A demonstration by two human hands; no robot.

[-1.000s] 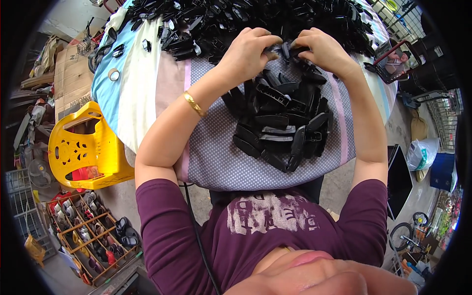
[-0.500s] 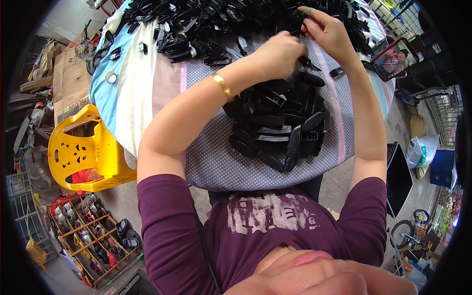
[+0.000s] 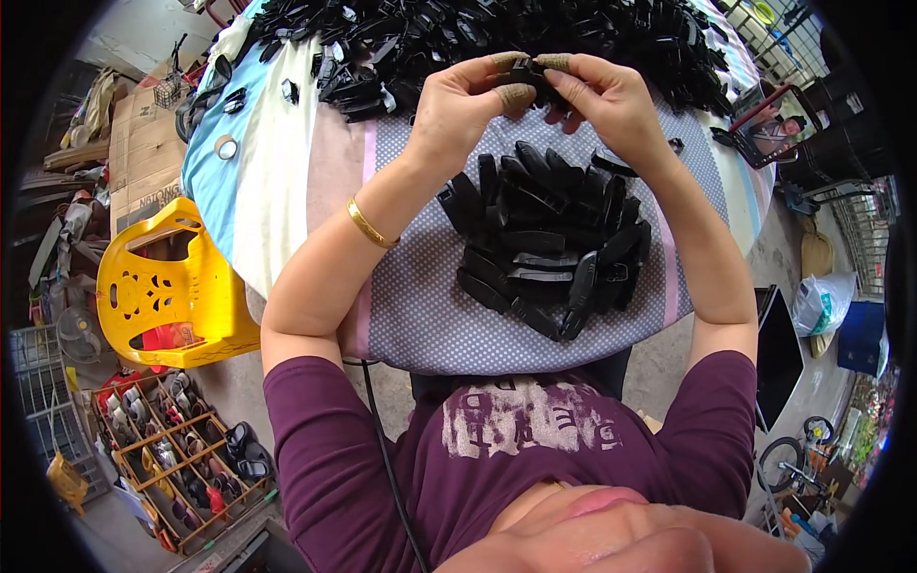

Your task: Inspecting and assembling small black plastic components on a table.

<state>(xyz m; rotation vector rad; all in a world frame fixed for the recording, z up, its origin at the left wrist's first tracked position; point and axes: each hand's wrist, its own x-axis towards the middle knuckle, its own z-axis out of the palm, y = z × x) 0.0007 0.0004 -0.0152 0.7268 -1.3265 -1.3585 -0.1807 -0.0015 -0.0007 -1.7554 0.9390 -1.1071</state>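
Observation:
My left hand (image 3: pixel 463 103) and my right hand (image 3: pixel 604 94) meet over the far half of the table, both pinching one small black plastic piece (image 3: pixel 524 67). Tan covers wrap some of the fingertips. What kind of part the piece is, I cannot make out, since the fingers hide most of it. Below the hands lies a near pile of long black plastic pieces (image 3: pixel 535 241), stacked close together, a few with shiny grey faces. A large heap of similar black pieces (image 3: pixel 401 48) spreads along the table's far side, behind my hands.
The round table (image 3: pixel 420 329) wears a striped, dotted cloth. A tape roll (image 3: pixel 225 147) lies at its left. A yellow plastic chair (image 3: pixel 162 296) stands close to the left edge, with a shoe rack (image 3: pixel 181 458) below. A propped phone-like screen (image 3: pixel 772 134) is at the right.
My left hand has gone from above the near pile, up and left, to meet my right hand. Both now pinch a piece together, and the near pile's top is uncovered.

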